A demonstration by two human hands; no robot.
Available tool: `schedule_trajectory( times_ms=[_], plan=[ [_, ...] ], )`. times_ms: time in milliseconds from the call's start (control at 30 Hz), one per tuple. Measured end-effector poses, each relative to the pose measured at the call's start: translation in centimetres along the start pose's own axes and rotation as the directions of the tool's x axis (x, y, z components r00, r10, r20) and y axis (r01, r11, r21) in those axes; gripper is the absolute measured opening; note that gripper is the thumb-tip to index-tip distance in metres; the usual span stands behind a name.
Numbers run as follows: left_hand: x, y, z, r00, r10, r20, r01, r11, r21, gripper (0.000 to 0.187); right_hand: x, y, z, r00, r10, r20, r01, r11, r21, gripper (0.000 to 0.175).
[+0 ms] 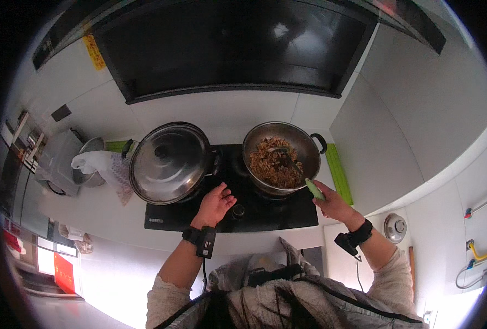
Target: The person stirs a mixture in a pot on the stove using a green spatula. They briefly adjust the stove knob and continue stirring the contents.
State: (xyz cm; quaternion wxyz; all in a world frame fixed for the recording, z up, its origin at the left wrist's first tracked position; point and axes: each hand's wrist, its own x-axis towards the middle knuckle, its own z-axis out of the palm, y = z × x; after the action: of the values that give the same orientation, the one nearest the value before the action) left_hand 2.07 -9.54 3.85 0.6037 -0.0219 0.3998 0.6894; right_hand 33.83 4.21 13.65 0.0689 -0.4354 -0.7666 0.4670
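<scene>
My right hand (335, 202) grips the pale green handle of a spatula (314, 189), whose dark blade reaches into a steel wok (311, 166). Brown chopped food (270, 166) covers the wok's bottom and partly hides the blade. Nothing is held in my left hand (215, 204); its fingers are loosely curled and apart, above the black cooktop (231, 224) near its control knob (238, 211). Just beyond that hand, a large pan stands on the left burner under a domed metal lid (171, 162) with a dark knob.
A dark range hood (235, 49) overhangs the back. Left of the cooktop are a plastic bag (112, 166), a metal bowl (91, 179) and a grey box-shaped appliance (58, 162). A green strip (339, 172) lies by the right wall. Another metal lid (395, 228) is at lower right.
</scene>
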Motion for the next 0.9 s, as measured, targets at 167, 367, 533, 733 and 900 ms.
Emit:
schedule_trajectory(
  times_ms=[167, 367, 533, 733, 900],
  plan=[
    [3.0, 0.5, 0.6, 0.998, -0.050, 0.038, 0.049, 0.998, 0.032, 0.020, -1.8, -1.8, -0.7, 0.999, 0.029, 0.042, -0.020, 0.980, -0.200, 0.054],
    [6.5, 0.6, 1.4, 0.991, -0.108, 0.072, 0.104, 0.993, 0.063, 0.017, -6.6, -4.5, -1.7, 0.994, 0.112, -0.012, -0.112, 0.968, -0.224, 0.051],
    [8.0, 0.6, 1.4, 0.990, -0.093, 0.110, 0.099, 0.994, -0.052, 0.016, -9.8, -7.3, -4.0, 0.964, 0.253, -0.085, -0.260, 0.963, -0.078, 0.046],
    [8.1, 0.6, 1.7, 0.989, -0.121, 0.080, 0.127, 0.990, -0.064, 0.020, -11.1, -9.8, -4.7, 0.969, 0.214, -0.123, -0.238, 0.941, -0.240, 0.041],
    [7.8, 0.4, 2.1, 0.988, -0.126, 0.084, 0.133, 0.989, -0.071, 0.020, -11.3, -10.6, -5.4, 0.951, 0.289, -0.107, -0.307, 0.920, -0.244, 0.040]
  ],
)
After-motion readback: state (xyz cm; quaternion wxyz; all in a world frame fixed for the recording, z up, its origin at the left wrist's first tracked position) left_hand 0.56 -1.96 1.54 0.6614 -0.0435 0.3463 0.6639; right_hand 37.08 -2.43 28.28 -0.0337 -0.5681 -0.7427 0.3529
